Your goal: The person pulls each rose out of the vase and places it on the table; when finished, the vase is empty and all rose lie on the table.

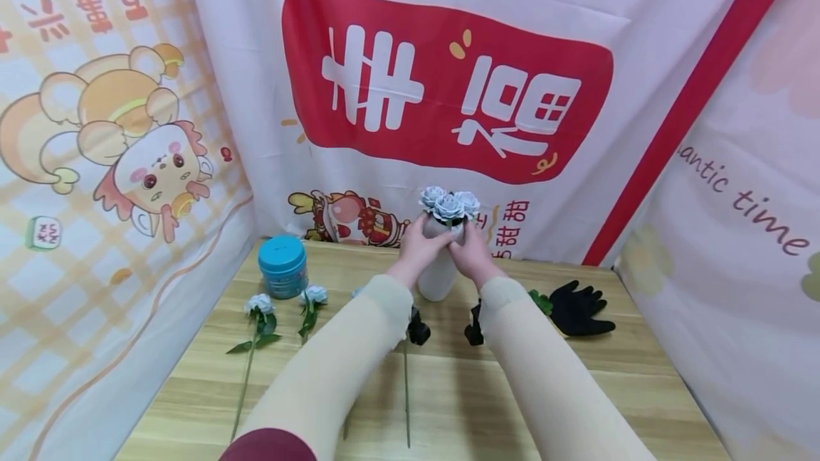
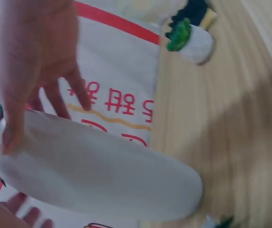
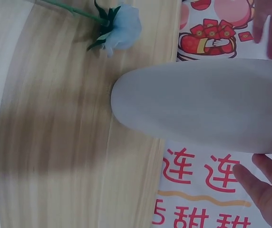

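Observation:
A tall white vase stands on the wooden table near its back edge. Three pale blue roses rise from its mouth. My left hand holds the upper part of the vase from the left. My right hand holds it from the opposite side, and both thumbs come across the front just below the blooms. In the left wrist view, the right thumb lies on the vase while that hand's other fingers spread behind it. The vase's smooth lower body fills the right of the right wrist view.
Left on the table lie loose blue roses with long stems, partly under my left sleeve. A blue-lidded jar stands behind them. A black glove lies right, beside a small white pot with green leaves. Printed cloth walls enclose the table.

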### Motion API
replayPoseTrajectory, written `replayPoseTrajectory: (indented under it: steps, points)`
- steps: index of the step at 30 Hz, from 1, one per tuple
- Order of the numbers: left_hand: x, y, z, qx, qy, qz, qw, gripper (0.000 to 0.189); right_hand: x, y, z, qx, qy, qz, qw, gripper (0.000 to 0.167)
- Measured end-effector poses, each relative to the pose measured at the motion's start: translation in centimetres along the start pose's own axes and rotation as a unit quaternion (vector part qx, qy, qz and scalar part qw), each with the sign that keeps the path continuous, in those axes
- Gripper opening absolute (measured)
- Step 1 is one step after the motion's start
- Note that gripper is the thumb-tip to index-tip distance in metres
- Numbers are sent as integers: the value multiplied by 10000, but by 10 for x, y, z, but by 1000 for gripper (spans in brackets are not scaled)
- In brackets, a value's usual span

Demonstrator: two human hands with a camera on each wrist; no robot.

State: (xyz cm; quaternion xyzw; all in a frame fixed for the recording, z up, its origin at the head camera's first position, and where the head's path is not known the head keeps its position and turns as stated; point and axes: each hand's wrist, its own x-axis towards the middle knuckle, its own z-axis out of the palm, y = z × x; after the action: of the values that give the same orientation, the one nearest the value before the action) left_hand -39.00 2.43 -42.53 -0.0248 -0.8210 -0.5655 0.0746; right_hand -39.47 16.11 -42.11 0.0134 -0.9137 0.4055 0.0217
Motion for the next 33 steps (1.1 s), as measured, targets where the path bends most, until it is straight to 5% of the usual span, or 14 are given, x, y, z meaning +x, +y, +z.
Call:
replayPoseTrajectory:
  steps: [7,12,15,18,22,24,33]
  points:
    - [5,10,3,488,-265,-397,9977,72,-1,2,-5,75,-59,-188,9998,74]
    - [-1,12,-3,897,-595,-360,9935,76,-4,9,-14,1200,-494,-289,9911,73]
    - [2,9,-4,917,-692,-259,9930,77,-6,11,-22,2309,-938,30,9684,73]
    - [8,5,-4,709,-777,-288,9940,78,-5,8,-28,3334,-1141,311,9353,72]
    - [11,0,-4,365,-789,-288,9958,76,-1,0,-29,4386,-998,320,8925,63]
    - [11,-1,-4,312,-753,-252,9964,75,2,-5,-29,4578,-829,346,8845,59]
    - [13,-1,0,372,-658,-406,9963,75,6,-18,-32,4190,354,900,9028,47]
